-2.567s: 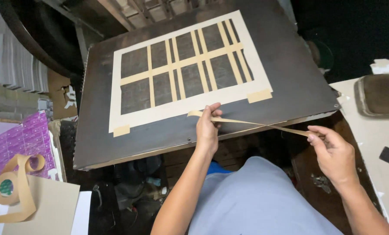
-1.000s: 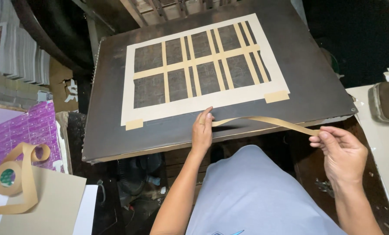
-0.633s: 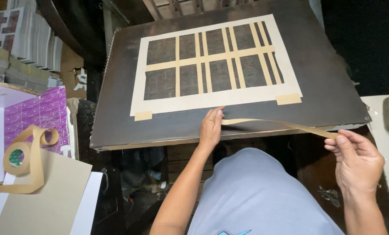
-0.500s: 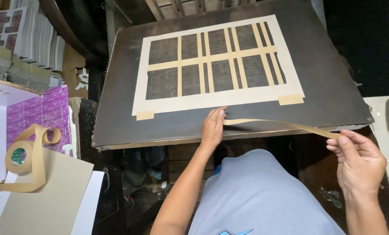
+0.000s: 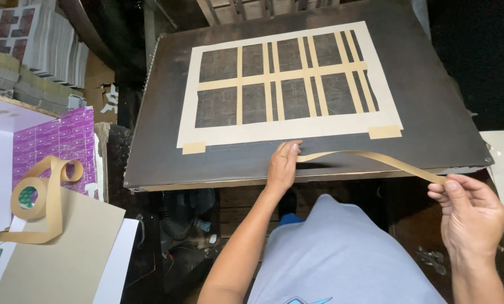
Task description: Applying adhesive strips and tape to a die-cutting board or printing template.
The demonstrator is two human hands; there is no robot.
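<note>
Tan paper tape strip, a single long length, spanned the gap between the two hands. Its long axis ran roughly left to right, sloping down toward the person's right, and it sagged slightly clear of the surface between its ends. Left hand: fingers extended and nearly flat, fingertips pressing the near end of the strip onto the dark board, just below the lower border of the cream paper frame. Right hand: fingers curled, thumb and forefinger pinched on the far end of the strip, held off the front right edge of the board and nearer the person's body. The left hand was therefore the one nearer the masked area, and the strip lay almost parallel to the frame's lower border, only its right end hanging lower and away from it. Inside the frame, narrower tan strips crossed to form a grid of dark windows; two short tan tabs sat at the lower corners. At far left, well apart from both hands, a roll of tape with a loose curling tail rested on a sheet of grey card, beside purple printed sheets
</note>
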